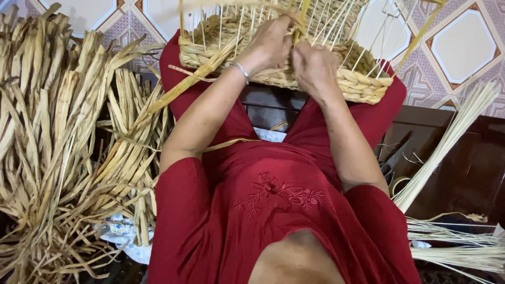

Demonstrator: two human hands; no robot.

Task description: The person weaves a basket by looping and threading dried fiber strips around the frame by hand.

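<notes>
Far left I see a big heap of dried leaves (52, 147), flat tan strips fanned across the floor, some lying over a patterned cloth (123, 234). Moving in, the left hand (271, 44) comes up with a thin bracelet (242, 71) at the wrist; its grip is closed, pinching a strand (301, 18) at the rim of the basket (363, 84). That basket sits on the lap, on the red dress (273, 210), up at the top middle of view. It is half woven: a thick braided rim of straw-coloured twists, with thin pale uprights rising out of it and fanning past the top edge. One long flat strip trails from it down to the left. Right beside, the right hand (315, 68) is touching the left, grip closed on the weave; I cannot tell which strand it has. Further right, scissors (392, 158) lie on dark wood, then bundles of thin pale stalks (447, 142).
</notes>
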